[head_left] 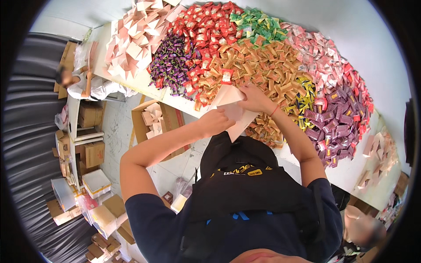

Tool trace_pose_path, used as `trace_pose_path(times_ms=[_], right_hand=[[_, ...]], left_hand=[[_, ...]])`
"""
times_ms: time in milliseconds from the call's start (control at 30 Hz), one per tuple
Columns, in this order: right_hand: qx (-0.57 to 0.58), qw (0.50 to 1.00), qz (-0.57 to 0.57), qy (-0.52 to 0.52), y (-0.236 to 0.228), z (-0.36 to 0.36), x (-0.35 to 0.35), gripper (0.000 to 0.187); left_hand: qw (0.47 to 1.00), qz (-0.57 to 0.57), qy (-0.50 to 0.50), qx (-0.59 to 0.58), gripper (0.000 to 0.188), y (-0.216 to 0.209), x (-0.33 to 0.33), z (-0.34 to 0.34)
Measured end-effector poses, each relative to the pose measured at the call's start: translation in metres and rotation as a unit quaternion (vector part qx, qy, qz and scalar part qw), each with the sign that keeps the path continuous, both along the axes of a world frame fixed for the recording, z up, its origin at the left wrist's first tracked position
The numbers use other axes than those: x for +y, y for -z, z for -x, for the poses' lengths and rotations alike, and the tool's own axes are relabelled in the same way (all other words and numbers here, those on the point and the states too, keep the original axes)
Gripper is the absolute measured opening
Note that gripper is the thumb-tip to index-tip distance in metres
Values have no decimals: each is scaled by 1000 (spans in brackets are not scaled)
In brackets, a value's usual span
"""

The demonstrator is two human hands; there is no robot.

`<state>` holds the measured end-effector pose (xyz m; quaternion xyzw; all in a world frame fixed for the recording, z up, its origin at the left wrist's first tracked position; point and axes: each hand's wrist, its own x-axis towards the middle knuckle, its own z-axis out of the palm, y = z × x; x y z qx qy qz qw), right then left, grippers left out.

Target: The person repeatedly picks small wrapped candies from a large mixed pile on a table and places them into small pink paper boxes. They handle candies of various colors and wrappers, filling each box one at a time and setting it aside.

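Observation:
A pale pink folded paper box [229,96] is between my hands, in front of my body at the table's near edge. My left hand [216,122] is closed on its near left side. On the right, my right hand [255,99] grips the box's edge with bent fingers; part of them is hidden. A red-wrapped sweet [226,76] shows just beyond the box's far end; whether it touches the box I cannot tell. Brown-gold wrapped sweets [263,65] are heaped right behind my right hand, and several lie under its forearm.
Heaps of purple [171,61], red [206,26], green [258,24], pink [320,57], yellow [305,94] and maroon [335,122] packets cover the table. Folded pink boxes [136,39] pile up far left. A carton [177,120] stands left of me. Other people are at left [81,85] and lower right [364,225].

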<state>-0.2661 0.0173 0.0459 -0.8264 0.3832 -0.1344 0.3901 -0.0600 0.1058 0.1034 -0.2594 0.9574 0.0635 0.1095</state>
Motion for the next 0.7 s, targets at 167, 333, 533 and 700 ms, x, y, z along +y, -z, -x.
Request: trace_pose_path(times_ms=[167, 333, 533, 700], right_hand=[[9, 997, -26, -66, -8, -3, -10, 53], [-59, 990, -125, 4, 29, -24, -5, 50], [-142, 970, -98, 169, 43, -100, -7, 32], [-128, 712, -62, 688, 120, 28, 3, 29]], left_hand=[[996, 1, -35, 81, 62, 2, -9, -16], [961, -180, -175, 117, 70, 4, -28, -42], [930, -241, -221, 170, 76, 34, -68, -146], [903, -244, -302, 184, 72, 16, -80, -223]])
